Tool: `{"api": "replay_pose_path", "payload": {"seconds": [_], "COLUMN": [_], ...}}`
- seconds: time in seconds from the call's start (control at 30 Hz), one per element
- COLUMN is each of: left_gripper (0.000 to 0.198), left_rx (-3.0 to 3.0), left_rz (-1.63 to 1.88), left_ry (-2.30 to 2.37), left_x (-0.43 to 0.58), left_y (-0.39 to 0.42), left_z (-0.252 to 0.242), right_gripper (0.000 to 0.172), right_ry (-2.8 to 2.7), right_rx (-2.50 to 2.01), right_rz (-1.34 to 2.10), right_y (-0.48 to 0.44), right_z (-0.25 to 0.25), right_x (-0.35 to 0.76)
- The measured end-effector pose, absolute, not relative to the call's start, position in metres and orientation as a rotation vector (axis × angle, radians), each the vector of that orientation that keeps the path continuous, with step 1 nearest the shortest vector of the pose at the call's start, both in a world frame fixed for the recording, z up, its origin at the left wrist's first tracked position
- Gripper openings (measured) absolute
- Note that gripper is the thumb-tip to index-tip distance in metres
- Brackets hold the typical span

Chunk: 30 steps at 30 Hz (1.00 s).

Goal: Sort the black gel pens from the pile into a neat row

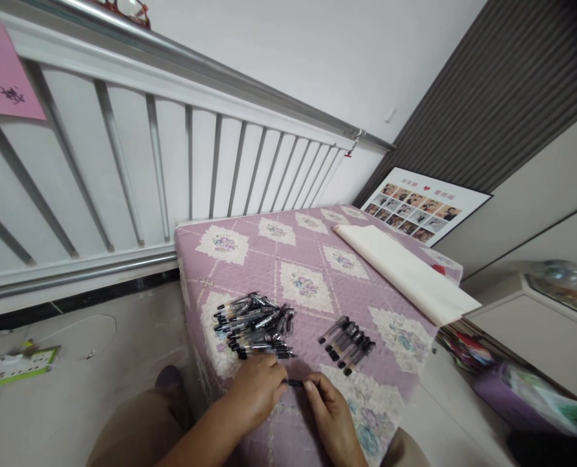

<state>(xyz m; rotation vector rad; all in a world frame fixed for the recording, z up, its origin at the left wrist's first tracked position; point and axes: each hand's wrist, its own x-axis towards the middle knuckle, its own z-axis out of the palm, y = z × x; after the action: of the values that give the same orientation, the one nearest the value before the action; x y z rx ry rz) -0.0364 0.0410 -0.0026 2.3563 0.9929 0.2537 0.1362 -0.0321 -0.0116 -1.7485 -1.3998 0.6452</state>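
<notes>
Between my two hands lies a dark pen [295, 383], gripped at both ends. My left hand [259, 387] is closed round its left end, and my right hand [328, 405] pinches the right end between thumb and fingers. Most of the pen is covered by my fingers. Just beyond my left hand is a loose heap of black-and-clear pens [256, 324]. Further right, several pens [347, 344] lie side by side in a slanted row. All of them rest on a purple flowered cloth [312, 253].
A rolled cream sheet [395, 269] lies along the right side of the cloth. A white radiator [249, 162] stands behind, with a photo board [427, 204] at the far end. On the floor are a power strip [20, 368] at left and a purple bin [505, 395] at right.
</notes>
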Motion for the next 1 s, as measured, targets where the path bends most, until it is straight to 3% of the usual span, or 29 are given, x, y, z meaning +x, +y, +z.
{"api": "replay_pose_path", "payload": {"seconds": [0.2,0.83,1.0], "left_gripper": [0.02,0.022,0.022], "left_rx": [2.35,2.443,2.458], "left_rz": [0.252,0.171,0.167], "left_ry": [1.001,0.954,0.934], "left_x": [-0.038,-0.037,-0.037], "left_y": [0.04,0.044,0.044], "left_z": [0.0,-0.002,-0.001], "right_gripper": [0.036,0.021,0.027], "right_ry": [-1.267,-1.638,-1.623], "right_rx": [-1.79,-2.17,-2.225], "right_rz": [0.571,0.387,0.39], "right_y": [-0.02,0.094,0.088], "right_z": [-0.013,-0.002,-0.006], "right_x": [0.142,0.144,0.15]}}
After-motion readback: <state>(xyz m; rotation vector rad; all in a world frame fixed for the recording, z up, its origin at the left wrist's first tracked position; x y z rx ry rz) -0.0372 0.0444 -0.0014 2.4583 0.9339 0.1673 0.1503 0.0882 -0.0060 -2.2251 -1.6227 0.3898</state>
